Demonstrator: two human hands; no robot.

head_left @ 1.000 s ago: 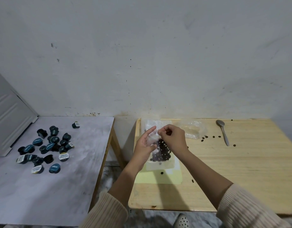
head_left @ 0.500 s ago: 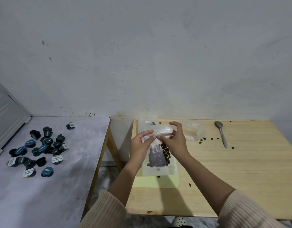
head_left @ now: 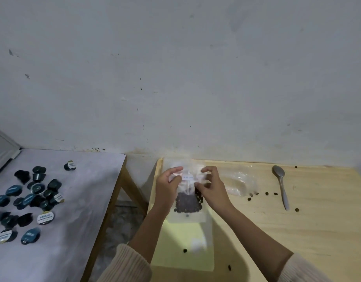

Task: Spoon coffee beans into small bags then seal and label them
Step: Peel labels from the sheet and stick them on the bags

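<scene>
You've got both hands, left hand (head_left: 169, 185) and right hand (head_left: 211, 186), pinching the bag (head_left: 187, 197) top near the table's (head_left: 297, 231) back left corner, probably pressing the seal; beans (head_left: 188, 203) sit low.

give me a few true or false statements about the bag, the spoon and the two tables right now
1. Both hands hold the top of the clear bag of coffee beans. True: left hand and right hand pinch it.
2. The spoon is inside the bag. False: it lies on the wooden table, to the right.
3. Loose beans lie on the wooden table. True.
4. The coffee capsules sit on the wooden table. False: they are on the grey table at left.
</scene>
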